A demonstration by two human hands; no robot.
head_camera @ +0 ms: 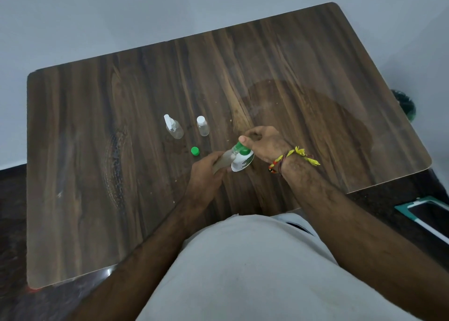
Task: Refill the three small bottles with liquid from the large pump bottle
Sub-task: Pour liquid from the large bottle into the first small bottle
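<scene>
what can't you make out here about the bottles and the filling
Head view only:
- Liquid level in the small bottle: the left hand wraps it, and it is blurred.
- Whether liquid flows: the pump bottle nozzle is too small, with the right hand on the pump.
- Label text: too small.
- Fill of the spray bottle and capped bottle: clear, unreadable.

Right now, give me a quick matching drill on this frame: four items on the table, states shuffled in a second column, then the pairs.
Column 1:
1. spray bottle
2. white-capped bottle
3. green cap
4. pump bottle

Column 2:
A. lying loose on the table, off its bottle
B. under the right hand, thumb on its green pump head
C. standing farthest left, white trigger top
D. standing between the spray bottle and the right hand

Pairs: 1-C, 2-D, 3-A, 4-B
</scene>
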